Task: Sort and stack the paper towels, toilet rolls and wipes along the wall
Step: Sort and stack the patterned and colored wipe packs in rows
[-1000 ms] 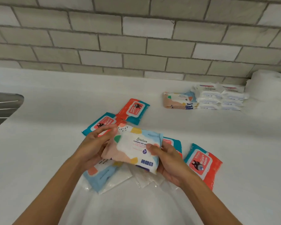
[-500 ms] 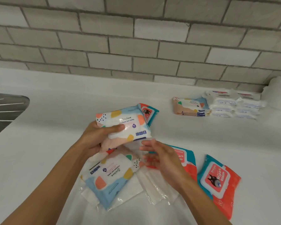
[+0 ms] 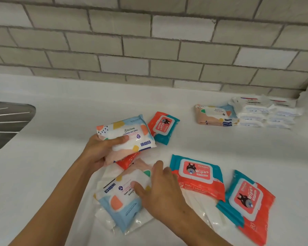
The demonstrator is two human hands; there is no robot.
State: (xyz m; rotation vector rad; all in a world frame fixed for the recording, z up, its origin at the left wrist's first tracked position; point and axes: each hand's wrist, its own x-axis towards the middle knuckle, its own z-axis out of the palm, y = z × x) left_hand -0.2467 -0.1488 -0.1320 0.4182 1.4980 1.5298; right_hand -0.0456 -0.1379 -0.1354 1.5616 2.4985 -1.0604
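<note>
Currently left hand (image 3: pixel 100 153) grips one pastel pack (image 3: pixel 126 134); right hand (image 3: pixel 160 192), fingers loose, touches second pack (image 3: pixel 117 205)

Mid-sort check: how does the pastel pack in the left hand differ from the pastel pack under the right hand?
The lifted pack is gripped off the counter by the left hand; the lower pack lies flat with the right hand resting on it. The lifted pack's print reads upright; the lower pack's is upside down. Both share the pastel Stalove design.
</note>
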